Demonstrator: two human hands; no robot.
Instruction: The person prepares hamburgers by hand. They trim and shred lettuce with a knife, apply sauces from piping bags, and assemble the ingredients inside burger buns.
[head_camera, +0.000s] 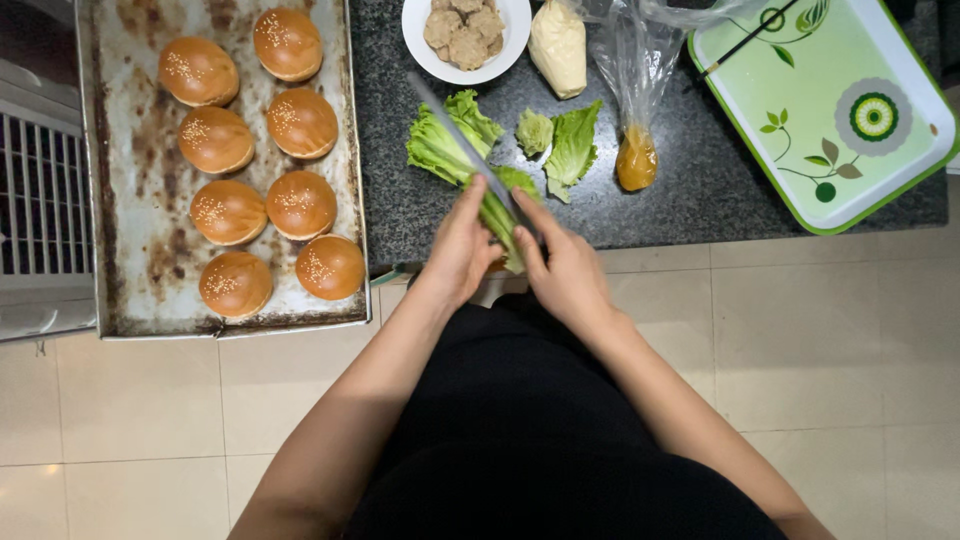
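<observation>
Two bare hands meet at the near edge of a dark granite counter (680, 190), both on one lettuce leaf (500, 215). The left hand (462, 250) has its fingers close together, pinching the leaf's near end from the 9 o'clock side; the right hand (565, 265), at 3 o'clock of it, is curled tight around the handle of a long knife (465, 145), whose blade runs up toward 11 o'clock across the leaf. More lettuce pieces (570, 145) lie loose on the counter just beyond, toward 1 o'clock. At 12 o'clock stands a white bowl (418, 40) of pale breaded patties (465, 30), and beside it a cream-coloured lump (558, 45) and a clear plastic bag (632, 70) with orange sauce (636, 160) sunk to its tip. Far out at 2 o'clock sits a green-and-white tray (900, 170) with a leaf pattern — a thin dark stick lies across its top corner. At 10 o'clock a worn metal baking sheet (140, 240) carries eight sesame buns (300, 205) in two columns.
</observation>
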